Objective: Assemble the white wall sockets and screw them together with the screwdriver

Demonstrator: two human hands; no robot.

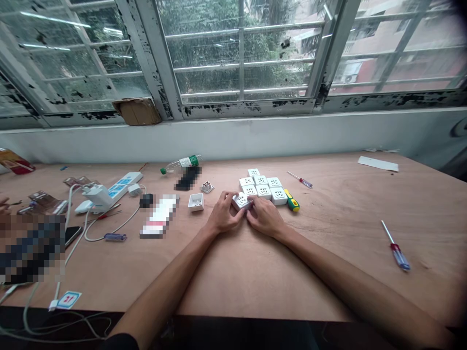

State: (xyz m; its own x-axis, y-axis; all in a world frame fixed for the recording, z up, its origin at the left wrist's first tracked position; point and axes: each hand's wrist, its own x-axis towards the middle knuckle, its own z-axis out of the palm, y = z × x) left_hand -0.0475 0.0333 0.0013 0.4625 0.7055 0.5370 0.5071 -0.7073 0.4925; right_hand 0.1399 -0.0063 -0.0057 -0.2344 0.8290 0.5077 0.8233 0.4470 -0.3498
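Both hands are at a white wall socket (241, 200), the nearest of a cluster on the table. My left hand (223, 214) grips its left side, fingers at the back edge and thumb at the front. From the right, my right hand (265, 216) pinches the same socket with curled fingers. Beyond my hands, several more white sockets (263, 191) sit packed together in rows, faces up. A yellow-and-green screwdriver handle (292, 201) lies against their right side. To the left are an open white socket box (196, 202) and a separate socket part (207, 187), its inner side showing.
A slim screwdriver (302, 181) lies behind the sockets, another screwdriver (397, 250) far right. Leftward are a power strip (124, 187) with adapters and loose cables, a plastic bottle (182, 164) and a blurred white object (160, 216). Windows and a wall close off the back.
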